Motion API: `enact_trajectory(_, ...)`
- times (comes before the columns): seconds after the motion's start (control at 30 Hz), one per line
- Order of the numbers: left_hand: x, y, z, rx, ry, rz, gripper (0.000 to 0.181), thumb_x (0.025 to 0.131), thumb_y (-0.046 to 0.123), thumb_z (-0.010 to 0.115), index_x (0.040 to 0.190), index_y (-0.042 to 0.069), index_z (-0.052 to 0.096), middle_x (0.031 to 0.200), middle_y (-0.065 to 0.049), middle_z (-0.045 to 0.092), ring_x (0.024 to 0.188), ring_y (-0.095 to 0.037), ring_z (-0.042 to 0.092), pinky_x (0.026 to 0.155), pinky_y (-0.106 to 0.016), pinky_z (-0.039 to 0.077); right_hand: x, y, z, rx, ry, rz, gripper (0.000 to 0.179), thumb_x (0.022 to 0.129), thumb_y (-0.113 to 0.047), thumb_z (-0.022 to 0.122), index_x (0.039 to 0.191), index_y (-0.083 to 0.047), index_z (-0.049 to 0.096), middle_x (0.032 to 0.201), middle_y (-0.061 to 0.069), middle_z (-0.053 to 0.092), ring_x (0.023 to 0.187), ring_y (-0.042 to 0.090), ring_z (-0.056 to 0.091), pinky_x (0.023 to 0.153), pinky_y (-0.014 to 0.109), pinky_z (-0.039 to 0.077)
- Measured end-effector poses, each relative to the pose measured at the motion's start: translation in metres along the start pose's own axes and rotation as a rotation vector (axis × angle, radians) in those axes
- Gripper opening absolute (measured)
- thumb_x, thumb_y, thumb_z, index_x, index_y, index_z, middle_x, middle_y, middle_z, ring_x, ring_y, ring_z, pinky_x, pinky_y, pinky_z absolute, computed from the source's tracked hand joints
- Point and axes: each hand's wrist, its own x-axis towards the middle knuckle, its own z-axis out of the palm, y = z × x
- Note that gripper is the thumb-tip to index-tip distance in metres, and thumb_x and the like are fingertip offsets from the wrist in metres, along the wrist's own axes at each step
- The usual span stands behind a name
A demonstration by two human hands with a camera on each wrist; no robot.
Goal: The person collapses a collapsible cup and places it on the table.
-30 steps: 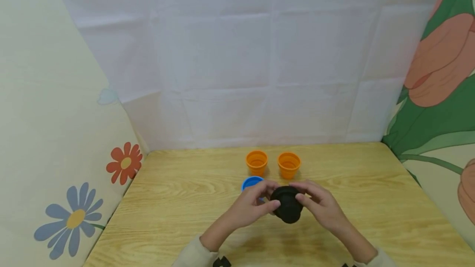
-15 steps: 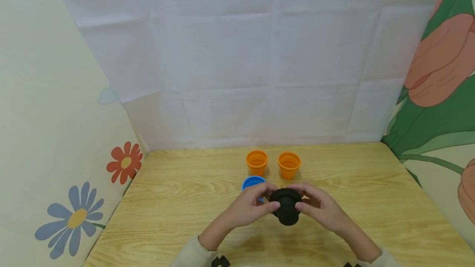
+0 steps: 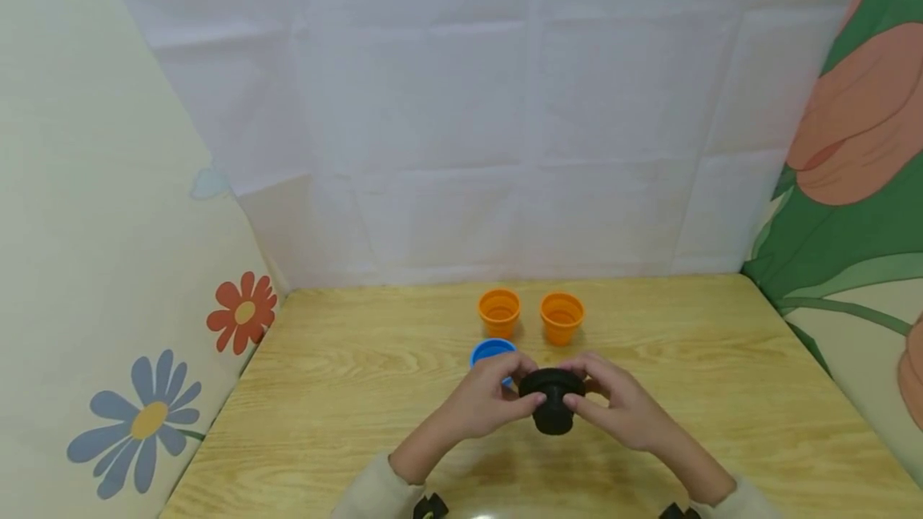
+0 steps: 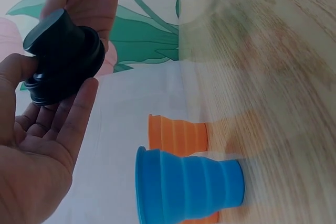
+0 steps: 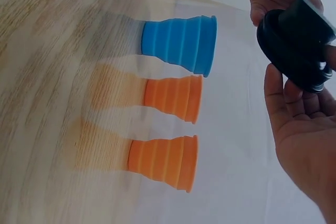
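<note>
Above the table, both hands hold a black collapsible cup [image 3: 554, 413], its rings partly folded and its narrow base jutting out. My left hand [image 3: 476, 400] grips its left side, thumb in front and fingers behind the rim. On the other side, my right hand [image 3: 622, 403] pinches it the same way. The left wrist view shows the black cup [image 4: 65, 59] between the thumb and fingers of the left hand [image 4: 44, 156]. A blue collapsible cup [image 3: 493, 351] stands upright just beyond the left hand, partly hidden by it. Behind it are two extended orange cups, one left [image 3: 499, 312] and one right [image 3: 562, 319].
The wood-grain table [image 3: 346, 367] runs back to a white cloth [image 3: 461, 183]. Flower-patterned cloth hangs at the left [image 3: 108, 263] and right [image 3: 858, 247]. In the right wrist view, the blue cup [image 5: 178, 43] and both orange cups stand apart in a row.
The black cup has shifted slightly left and turned in the hands, so its rim lies more level and its base points more straight down. The blue and orange cups have not moved.
</note>
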Motion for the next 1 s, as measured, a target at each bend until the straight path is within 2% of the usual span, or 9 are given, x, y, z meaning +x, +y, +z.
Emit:
enact_trajectory(0.37, 0.003, 0.000, 0.004, 0.086, 0.108, 0.088, 0.013, 0.092, 0.005, 0.070, 0.104, 0.005, 0.066, 0.092, -0.007, 0.069, 0.077, -0.002, 0.060, 0.061, -0.021, 0.058, 0.004, -0.002, 0.007, -0.129, 0.113, -0.094, 0.028, 0.094, 0.009, 0.063, 0.118, -0.008, 0.063, 0.102, 0.004, 0.062, 0.089, 0.008, 0.059, 0.070, 0.028, 0.061)
enact_trajectory(0.63, 0.001, 0.000, 0.002, 0.008, 0.082, 0.069, 0.018, 0.098, 0.009, 0.066, 0.115, 0.003, 0.065, 0.100, -0.011, 0.069, 0.085, -0.007, 0.063, 0.069, -0.023, 0.060, 0.004, -0.005, 0.011, -0.207, 0.194, -0.128, 0.035, 0.092, 0.011, 0.065, 0.122, -0.007, 0.065, 0.105, 0.005, 0.066, 0.089, 0.008, 0.061, 0.068, 0.026, 0.061)
enact_trajectory(0.73, 0.000, -0.001, 0.000, -0.009, 0.065, 0.081, 0.021, 0.098, 0.009, 0.065, 0.119, 0.003, 0.064, 0.102, -0.013, 0.069, 0.089, -0.009, 0.063, 0.073, -0.024, 0.060, 0.005, -0.006, 0.012, -0.225, 0.227, -0.138, 0.037, 0.091, 0.012, 0.065, 0.123, -0.007, 0.065, 0.106, 0.005, 0.067, 0.089, 0.008, 0.062, 0.067, 0.025, 0.061)
enact_trajectory(0.9, 0.000, -0.004, 0.000, 0.006, 0.071, 0.124, 0.025, 0.095, 0.006, 0.066, 0.120, 0.003, 0.062, 0.104, -0.013, 0.068, 0.090, -0.010, 0.063, 0.075, -0.025, 0.060, 0.005, -0.005, 0.013, -0.216, 0.262, -0.103, 0.037, 0.091, 0.011, 0.066, 0.125, -0.006, 0.066, 0.108, 0.006, 0.068, 0.091, 0.007, 0.063, 0.067, 0.025, 0.061)
enact_trajectory(1.0, 0.000, -0.005, 0.001, 0.032, 0.108, 0.152, 0.024, 0.094, 0.004, 0.066, 0.118, 0.004, 0.063, 0.102, -0.012, 0.068, 0.088, -0.010, 0.063, 0.075, -0.025, 0.060, 0.004, -0.004, 0.013, -0.137, 0.243, -0.063, 0.035, 0.095, 0.010, 0.062, 0.128, -0.001, 0.064, 0.112, 0.009, 0.067, 0.095, 0.007, 0.062, 0.070, 0.027, 0.062)
